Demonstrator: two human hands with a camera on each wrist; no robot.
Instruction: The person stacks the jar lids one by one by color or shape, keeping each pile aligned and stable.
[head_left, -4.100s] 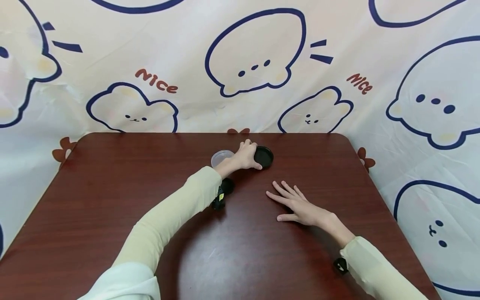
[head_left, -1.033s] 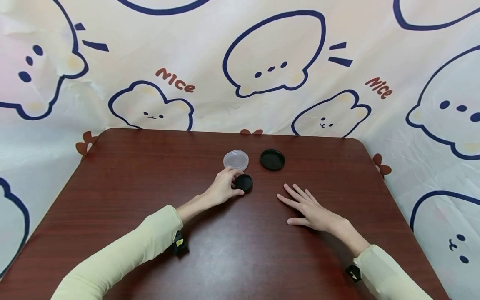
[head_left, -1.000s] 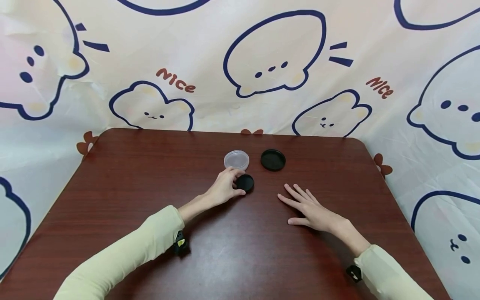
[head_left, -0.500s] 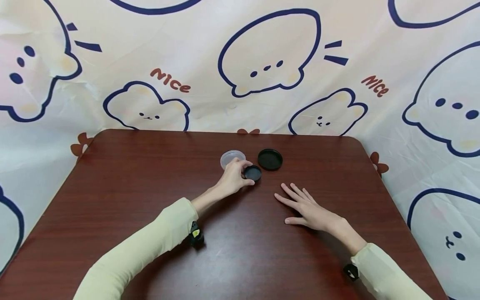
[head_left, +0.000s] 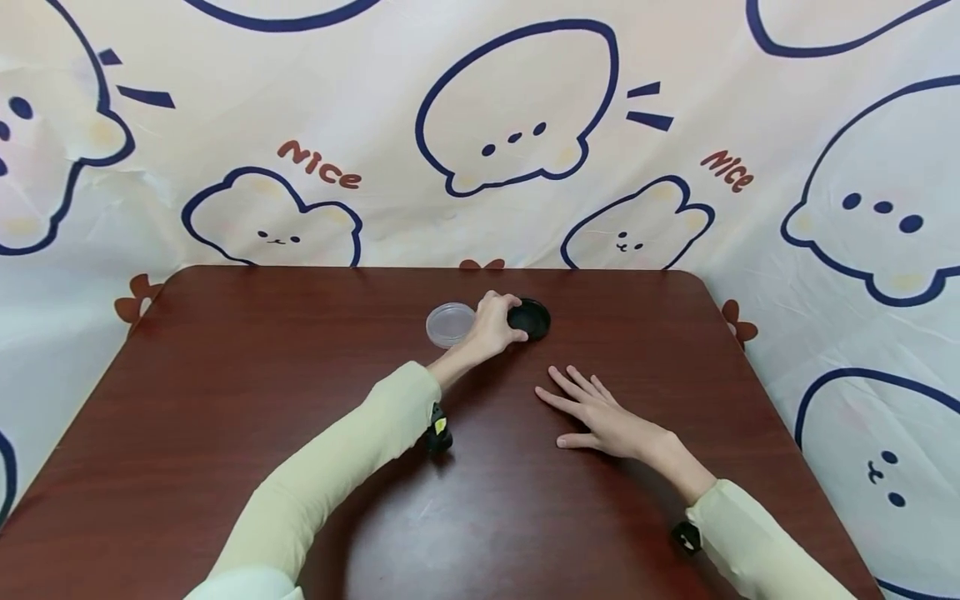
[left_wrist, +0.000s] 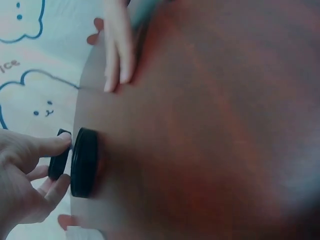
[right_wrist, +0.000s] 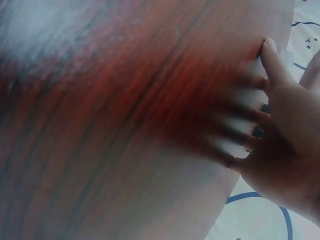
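Observation:
My left hand (head_left: pixel 491 327) pinches a small round black cap (left_wrist: pixel 59 159) between thumb and fingers. It holds the cap just above a larger, shallow black round dish (head_left: pixel 534 319), with a narrow gap showing in the left wrist view. From the head, the cap can hardly be told apart from the dark dish below it. A clear round shallow dish (head_left: pixel 450 325) sits left of the black one, beside the left wrist. My right hand (head_left: pixel 603 423) lies on the table with fingers spread, nearer to me than the dishes, and holds nothing.
The brown wooden table (head_left: pixel 225 400) has rounded far corners. A cartoon-printed cloth (head_left: pixel 450 217) stands behind it and along both sides. Dark wrist devices hang under both sleeves, one being the left wrist device (head_left: pixel 437 429).
My left hand has carried the small black cap forward and right, from in front of the clear dish to above the black dish. The right hand stays put; the head view has shifted slightly.

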